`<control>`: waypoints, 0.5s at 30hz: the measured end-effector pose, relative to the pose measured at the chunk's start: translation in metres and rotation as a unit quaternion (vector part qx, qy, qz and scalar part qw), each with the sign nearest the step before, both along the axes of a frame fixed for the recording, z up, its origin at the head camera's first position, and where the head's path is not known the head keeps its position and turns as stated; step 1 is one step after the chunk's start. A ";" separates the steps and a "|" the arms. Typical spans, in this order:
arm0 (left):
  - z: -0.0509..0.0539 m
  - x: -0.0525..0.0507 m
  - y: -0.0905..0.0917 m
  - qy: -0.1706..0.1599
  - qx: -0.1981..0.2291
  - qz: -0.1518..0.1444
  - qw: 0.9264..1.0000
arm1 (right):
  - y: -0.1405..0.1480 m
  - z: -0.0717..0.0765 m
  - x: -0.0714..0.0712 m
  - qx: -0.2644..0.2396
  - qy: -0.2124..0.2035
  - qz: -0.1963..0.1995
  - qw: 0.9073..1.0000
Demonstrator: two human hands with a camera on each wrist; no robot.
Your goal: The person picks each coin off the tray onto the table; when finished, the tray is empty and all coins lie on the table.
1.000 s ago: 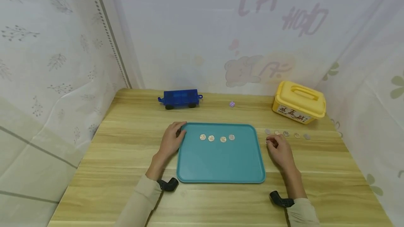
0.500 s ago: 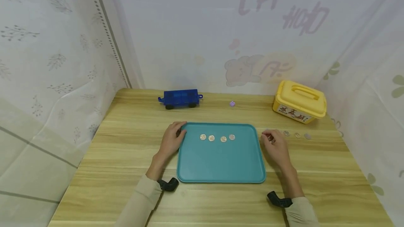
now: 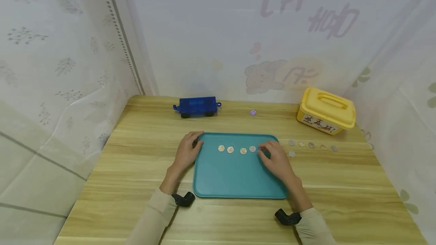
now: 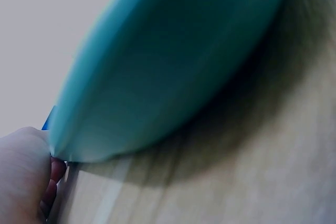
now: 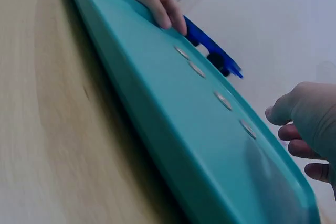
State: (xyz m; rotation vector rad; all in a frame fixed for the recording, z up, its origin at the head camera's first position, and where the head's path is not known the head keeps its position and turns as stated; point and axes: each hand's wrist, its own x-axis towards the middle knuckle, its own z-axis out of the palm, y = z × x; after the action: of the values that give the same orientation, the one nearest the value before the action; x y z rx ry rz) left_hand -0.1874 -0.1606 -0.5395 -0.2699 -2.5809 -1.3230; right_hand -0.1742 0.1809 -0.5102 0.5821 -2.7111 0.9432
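The person's left hand [image 3: 186, 149] rests on the far left corner of a teal rectangular tray [image 3: 235, 179], thumb and forefinger apart at the rim. The right hand [image 3: 277, 160] is over the tray's right side, thumb and fingers apart, fingertips just beside a silver-coloured round coin [image 3: 252, 149]. That coin lies on the tray, at the right end of a row with three gold-coloured round coins [image 3: 230, 149]. Six more round coins [image 3: 311, 145] lie right of the tray on the wood-grain worktop [image 3: 344, 184], near a yellow lidded box [image 3: 326, 110].
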 end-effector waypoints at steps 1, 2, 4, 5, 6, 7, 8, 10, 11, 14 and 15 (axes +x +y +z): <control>0.000 0.000 0.000 0.000 0.000 0.001 1.000 | -0.003 -0.001 -0.001 0.005 -0.004 0.002 1.000; 0.000 0.000 0.000 0.000 0.001 0.002 1.000 | -0.007 -0.002 -0.001 0.010 -0.007 0.001 1.000; 0.000 -0.001 0.001 0.004 0.001 0.002 1.000 | -0.013 -0.005 -0.003 0.015 -0.009 -0.002 1.000; 0.000 -0.001 0.001 0.003 0.003 0.002 1.000 | -0.016 -0.007 -0.004 0.019 -0.006 -0.005 1.000; 0.000 -0.001 0.001 0.003 0.003 0.002 1.000 | -0.018 -0.008 -0.005 0.022 -0.003 -0.010 1.000; -0.001 -0.001 0.002 0.003 0.003 0.002 1.000 | -0.021 -0.010 -0.005 0.021 0.002 -0.017 1.000; -0.001 -0.001 0.002 0.002 0.003 0.001 1.000 | -0.023 -0.012 -0.006 0.024 0.009 -0.024 0.999; -0.001 -0.001 0.002 0.001 0.004 0.000 1.000 | -0.027 -0.016 -0.006 0.026 0.022 -0.037 0.999; -0.001 -0.001 0.002 0.000 0.005 0.000 1.000 | -0.029 -0.018 -0.006 0.024 0.026 -0.043 0.998; -0.001 0.000 0.002 0.001 0.004 0.001 1.000 | -0.033 -0.021 -0.004 0.007 0.025 -0.056 0.998; -0.001 0.000 0.001 0.001 0.004 0.001 1.000 | -0.034 -0.022 -0.004 0.001 0.021 -0.061 0.998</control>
State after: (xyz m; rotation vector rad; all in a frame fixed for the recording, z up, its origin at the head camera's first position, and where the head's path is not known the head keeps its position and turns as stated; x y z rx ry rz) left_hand -0.1876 -0.1591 -0.5403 -0.2678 -2.5723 -1.3320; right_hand -0.1782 0.1466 -0.5318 0.4257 -2.6767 0.8875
